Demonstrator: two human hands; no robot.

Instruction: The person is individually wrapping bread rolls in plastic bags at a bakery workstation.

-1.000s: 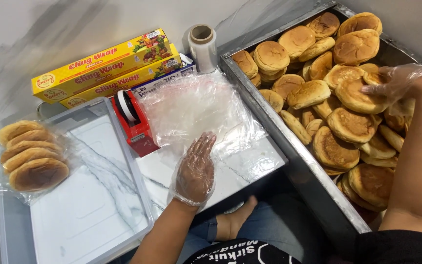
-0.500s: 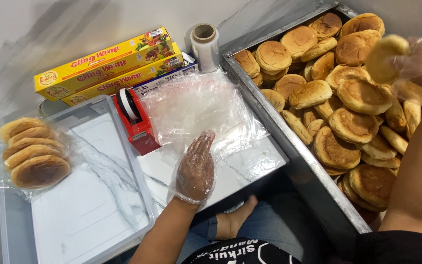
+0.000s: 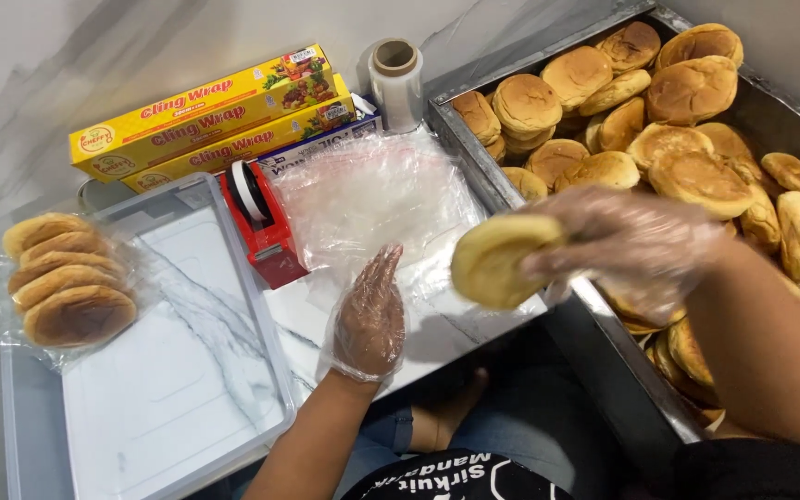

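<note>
Since half a second ago your right hand [image 3: 627, 243] has carried a bun [image 3: 502, 259] out of the metal tray [image 3: 474, 153] and across its near rim; it is now over the edge of the counter [image 3: 437, 324], beside the clear plastic bags [image 3: 372, 199]. A second ago that hand was deep in the tray among the heap.

From the head camera, your right grip is closed around the bun's edge, fingers on top and thumb beneath, so the bun stands tilted with its pale underside facing you. Your left hand [image 3: 369, 315] has not moved: it lies flat, fingers together, holding nothing, pressing on the near edge of the plastic bags, which seems to keep the loose film from sliding. Both hands wear thin clear gloves, fitting for handling food.

A red tape dispenser [image 3: 261, 222] stands just left of the bags. Behind it lie yellow cling-film boxes [image 3: 206, 116] and a bare roll [image 3: 395, 83]. On the far left, a bagged row of buns [image 3: 67, 287] rests on a pale bin lid [image 3: 168, 398].
</note>
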